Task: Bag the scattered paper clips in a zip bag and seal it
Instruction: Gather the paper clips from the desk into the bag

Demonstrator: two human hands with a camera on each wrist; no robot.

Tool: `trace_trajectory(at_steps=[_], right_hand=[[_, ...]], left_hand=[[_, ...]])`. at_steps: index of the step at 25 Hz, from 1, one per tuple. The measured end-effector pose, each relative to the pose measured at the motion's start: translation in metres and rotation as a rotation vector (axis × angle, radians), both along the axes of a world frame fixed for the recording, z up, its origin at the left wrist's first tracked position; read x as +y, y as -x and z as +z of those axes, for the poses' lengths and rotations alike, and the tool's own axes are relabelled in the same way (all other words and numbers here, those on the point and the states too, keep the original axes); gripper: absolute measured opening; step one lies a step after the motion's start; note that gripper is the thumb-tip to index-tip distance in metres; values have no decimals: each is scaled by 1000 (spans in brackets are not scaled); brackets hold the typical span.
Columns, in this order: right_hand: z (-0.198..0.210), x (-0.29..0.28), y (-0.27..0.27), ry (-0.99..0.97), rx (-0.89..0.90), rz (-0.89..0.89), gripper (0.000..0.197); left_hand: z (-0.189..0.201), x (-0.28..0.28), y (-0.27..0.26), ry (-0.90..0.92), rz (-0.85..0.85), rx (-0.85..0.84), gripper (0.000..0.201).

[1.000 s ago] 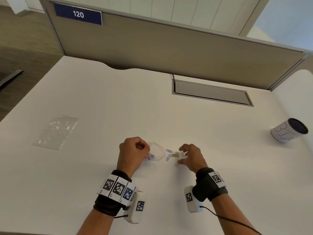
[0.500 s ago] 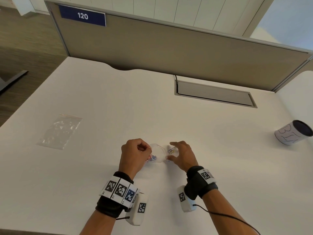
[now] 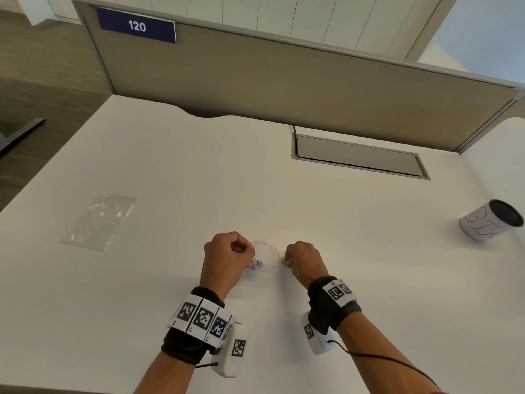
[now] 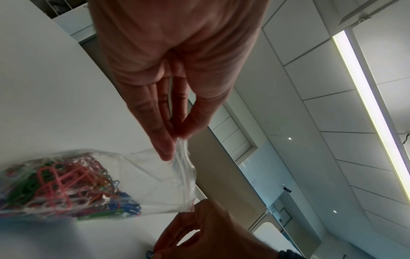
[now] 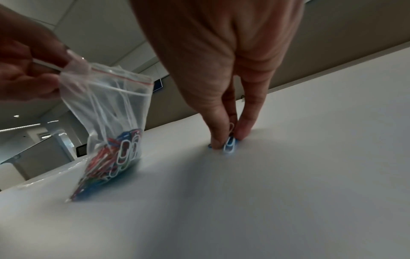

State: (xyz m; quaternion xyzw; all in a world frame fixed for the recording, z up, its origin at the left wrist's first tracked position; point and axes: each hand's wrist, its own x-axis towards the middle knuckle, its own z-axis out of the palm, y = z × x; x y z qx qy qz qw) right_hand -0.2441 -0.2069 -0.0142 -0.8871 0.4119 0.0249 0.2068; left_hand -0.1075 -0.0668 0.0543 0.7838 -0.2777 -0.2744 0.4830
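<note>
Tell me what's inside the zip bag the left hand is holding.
The zip bag, pinched at its top by the left hand, holds a heap of coloured paper clips: red, pink, green, blue, white. The clips underneath that heap are covered, so no count.

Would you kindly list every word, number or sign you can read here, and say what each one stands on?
"120": white digits on the blue sign fixed to the partition.
Hand-drawn letters on the white cup: perhaps "BIN", not clearly readable.
Square code markers on the wristbands: patterns, no readable text.

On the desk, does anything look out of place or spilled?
Nothing is spilled. The only oddities: the paper cup lies tipped on its side at the right, and a second clear bag lies apart, far left.
</note>
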Motion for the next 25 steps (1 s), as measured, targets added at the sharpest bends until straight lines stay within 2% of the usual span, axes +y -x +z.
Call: trace_trajectory(at_steps=[6, 8, 10, 13, 15, 16, 18, 19, 23, 25], right_hand=[[-4, 6, -5, 138, 145, 124, 15], [-6, 11, -2, 182, 131, 153, 13], [-4, 6, 1, 183, 82, 95, 12], [8, -10, 8, -43, -145, -198, 16], [23, -11, 15, -269, -414, -388, 12], [32, -8, 17, -414, -559, -427, 11], [53, 2, 17, -662, -732, -352, 10], [60, 7, 14, -686, -720, -263, 10], [65, 17, -5, -450, -410, 60, 14], [62, 20, -9, -490, -420, 67, 18]], left_hand=[[1, 1, 1, -6, -9, -8, 6], [1, 2, 1, -5, -11, -6, 6], [0, 2, 0, -10, -10, -10, 6], [-1, 2, 0, -17, -14, -13, 6], [-1, 2, -1, -24, -13, -17, 6], [-2, 2, -1, -27, -12, -18, 6], [-3, 0, -1, -30, -12, -20, 6], [-3, 0, -1, -31, -11, -21, 5], [-1, -2, 0, -48, -33, -50, 8], [0, -2, 0, -44, -37, -57, 7]])
